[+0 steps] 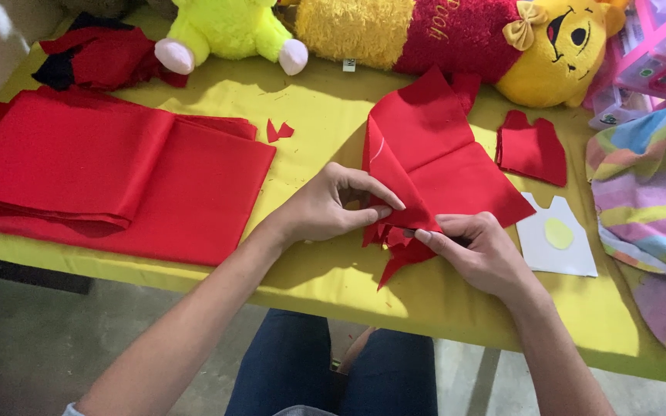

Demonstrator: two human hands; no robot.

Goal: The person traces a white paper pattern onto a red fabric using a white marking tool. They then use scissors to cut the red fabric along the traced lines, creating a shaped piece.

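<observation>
- Head view, looking down: person's knees in blue trousers (333,370) sat nearest, under the table (333,285) edge, which wore a yellow cover.
- Left hand (331,206) pinched the red cloth piece (433,173) between thumb and fingers, apparently to keep it taut.
- Right hand (478,250) was closed on the cloth's ragged near corner; whether it also held a tool, I could not tell.
- Cloth lay on the table just past both hands, long axis running from the near tip up and away toward the far edge, near end pointing at the person.
- White paper pattern (556,239) lay right of the right hand, likely kept handy as a template; a small cut red shape (532,148) beyond it.
- Folded red fabric (109,173) lay well left.
- Farthest: plush toys, a yellow-green one (229,31) and a yellow-and-red one (456,35).
</observation>
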